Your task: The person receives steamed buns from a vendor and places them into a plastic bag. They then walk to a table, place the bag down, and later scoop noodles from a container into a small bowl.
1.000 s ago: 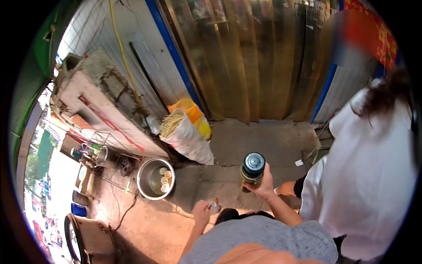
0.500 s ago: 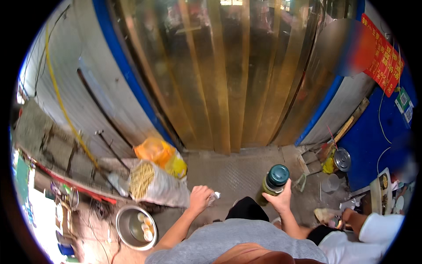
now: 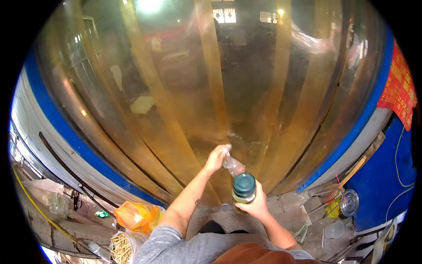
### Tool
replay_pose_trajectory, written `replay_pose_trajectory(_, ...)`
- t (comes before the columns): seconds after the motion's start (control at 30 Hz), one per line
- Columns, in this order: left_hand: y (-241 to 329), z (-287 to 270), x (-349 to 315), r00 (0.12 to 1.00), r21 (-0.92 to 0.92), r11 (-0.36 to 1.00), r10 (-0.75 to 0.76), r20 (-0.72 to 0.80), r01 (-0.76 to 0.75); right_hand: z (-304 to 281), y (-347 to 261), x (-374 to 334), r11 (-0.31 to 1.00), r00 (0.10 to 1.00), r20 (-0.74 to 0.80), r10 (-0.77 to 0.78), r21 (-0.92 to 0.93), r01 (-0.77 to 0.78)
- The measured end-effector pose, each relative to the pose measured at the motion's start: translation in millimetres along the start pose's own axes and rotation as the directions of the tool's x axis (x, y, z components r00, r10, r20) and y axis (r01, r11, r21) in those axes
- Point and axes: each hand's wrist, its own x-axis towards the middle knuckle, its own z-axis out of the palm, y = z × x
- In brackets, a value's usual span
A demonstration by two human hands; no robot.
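Note:
My left hand [image 3: 215,160] is stretched forward with its fingers closed on a small clear plastic bag [image 3: 231,163], which hangs to the right just above the bottle's lid. Whether the bag holds anything is hard to make out. Close in front of that hand hangs a yellowed see-through strip curtain [image 3: 176,110]; I cannot tell whether the fingers touch it. Lower and to the right, my right hand [image 3: 256,205] is wrapped round a green bottle [image 3: 244,188] with a dark teal lid. The bottle stays upright, its lid facing up.
Blue posts [image 3: 101,154] frame the curtain. At lower left stand an orange plastic bag [image 3: 137,216] and a sack of thin sticks [image 3: 121,247]. To the right, a round metal lid [image 3: 350,202] leans by a blue panel [image 3: 382,176], with a red sign [image 3: 398,88] above.
I have moved forward to the curtain, which now fills most of the view. My left hand has reached up and forward with the plastic bag. The metal basin at left is out of sight.

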Motion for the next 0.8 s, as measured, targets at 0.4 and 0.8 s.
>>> replay_pose_trajectory(0.4,-60,-115,171,0.906,0.359,0.929,0.072,-0.416,0.092,77,24,294,0.979,0.986,-0.012,-0.165,0.121,0.165)
replay_pose_trajectory(0.8,-104,-253,328,0.756,0.607,0.791,0.35,-0.553,0.078,-20,64,489,0.988,0.738,-0.669,0.089,0.152,0.019)
